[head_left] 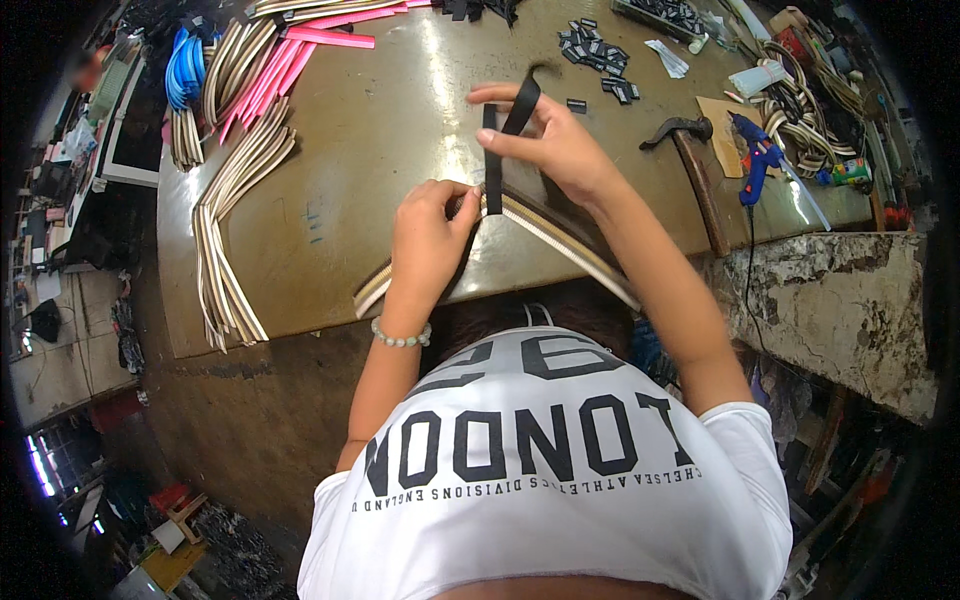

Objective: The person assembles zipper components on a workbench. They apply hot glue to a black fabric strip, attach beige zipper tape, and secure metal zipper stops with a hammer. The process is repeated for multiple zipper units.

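A bent strip with cream, tan and brown lengthwise stripes point(572, 246) lies at the table's near edge, its peak pointing away from me and its two arms spread toward me. My left hand point(428, 232) pinches it just left of the peak, fingertips closed together. A flat black ribbon point(494, 180) crosses the strip at the peak and rises from it. My right hand point(555, 145) holds this ribbon above the table, the thumb against it and a length looped through the fingers. The ribbon's loose end stands up past the hand.
Bundles of bent cream strips point(215, 235), pink strips point(290, 75) and a blue bundle point(185, 68) lie at the left. Small black pieces point(597, 48) are scattered at the far side. A hammer point(700, 185) and a corded blue glue gun point(757, 160) lie at the right.
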`<state>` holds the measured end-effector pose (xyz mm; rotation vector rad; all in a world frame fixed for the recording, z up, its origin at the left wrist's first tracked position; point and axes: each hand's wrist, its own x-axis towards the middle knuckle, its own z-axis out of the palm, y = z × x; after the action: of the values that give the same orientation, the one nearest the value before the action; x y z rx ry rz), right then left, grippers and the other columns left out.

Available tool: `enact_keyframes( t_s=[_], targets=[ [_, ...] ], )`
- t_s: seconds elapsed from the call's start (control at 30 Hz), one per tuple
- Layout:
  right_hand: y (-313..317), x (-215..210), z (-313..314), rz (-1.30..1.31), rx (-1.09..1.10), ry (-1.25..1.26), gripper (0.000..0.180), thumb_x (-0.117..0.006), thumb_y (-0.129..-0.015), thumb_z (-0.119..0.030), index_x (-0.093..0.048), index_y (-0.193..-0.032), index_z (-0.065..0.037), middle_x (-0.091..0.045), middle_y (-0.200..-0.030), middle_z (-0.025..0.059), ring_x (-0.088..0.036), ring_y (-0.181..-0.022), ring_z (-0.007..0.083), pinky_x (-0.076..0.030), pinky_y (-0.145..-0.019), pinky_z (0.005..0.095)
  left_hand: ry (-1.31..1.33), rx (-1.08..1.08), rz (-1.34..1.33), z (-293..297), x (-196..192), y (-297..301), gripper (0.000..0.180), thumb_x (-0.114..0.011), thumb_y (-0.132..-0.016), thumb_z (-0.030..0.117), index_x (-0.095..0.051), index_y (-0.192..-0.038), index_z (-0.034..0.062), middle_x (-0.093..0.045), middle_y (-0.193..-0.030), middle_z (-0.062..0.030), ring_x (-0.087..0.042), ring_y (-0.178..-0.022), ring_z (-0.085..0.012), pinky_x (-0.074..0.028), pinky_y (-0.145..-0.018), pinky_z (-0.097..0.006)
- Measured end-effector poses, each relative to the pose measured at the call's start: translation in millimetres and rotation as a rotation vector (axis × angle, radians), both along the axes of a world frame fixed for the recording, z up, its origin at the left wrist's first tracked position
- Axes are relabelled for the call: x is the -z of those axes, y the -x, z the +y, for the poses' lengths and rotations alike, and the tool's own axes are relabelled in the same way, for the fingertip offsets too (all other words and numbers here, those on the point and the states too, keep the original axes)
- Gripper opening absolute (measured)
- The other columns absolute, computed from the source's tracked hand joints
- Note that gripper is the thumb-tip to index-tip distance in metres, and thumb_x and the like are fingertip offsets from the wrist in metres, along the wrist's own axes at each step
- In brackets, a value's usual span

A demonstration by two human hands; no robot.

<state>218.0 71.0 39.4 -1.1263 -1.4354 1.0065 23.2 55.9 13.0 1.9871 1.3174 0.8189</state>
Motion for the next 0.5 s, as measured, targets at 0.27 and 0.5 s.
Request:
enact_keyframes(
  t_s=[0.27,0.5],
  targets=[
    [32,15,-36,-0.341,0.167,0.043,0.036,-0.059,-0.084,0.002,-0.064,-0.119,-0.004,-0.056,-0.121,0.0159,-0.057,-0.108,0.0360,-0.046,-0.094,0.0422,-0.230,-0.068,-0.022,0,17,-13,0.019,-0.071,-0.081,0.005,-0.066,-0.099,0.0022,-0.057,-0.079,-0.0115,-0.057,-0.074,-0.0275,-0.047,-0.069,-0.038],
    [28,46,-43,-0.740,0.228,-0.336,0.022,-0.064,-0.077,0.000,-0.065,-0.100,-0.002,-0.062,-0.099,0.0125,-0.060,-0.094,0.0332,-0.050,-0.082,0.0399,-0.184,-0.051,-0.098,-1,15,-18,0.016,-0.069,-0.083,0.002,-0.066,-0.099,0.0017,-0.056,-0.079,-0.0127,-0.058,-0.069,-0.0244,-0.048,-0.064,-0.035]
  ],
)
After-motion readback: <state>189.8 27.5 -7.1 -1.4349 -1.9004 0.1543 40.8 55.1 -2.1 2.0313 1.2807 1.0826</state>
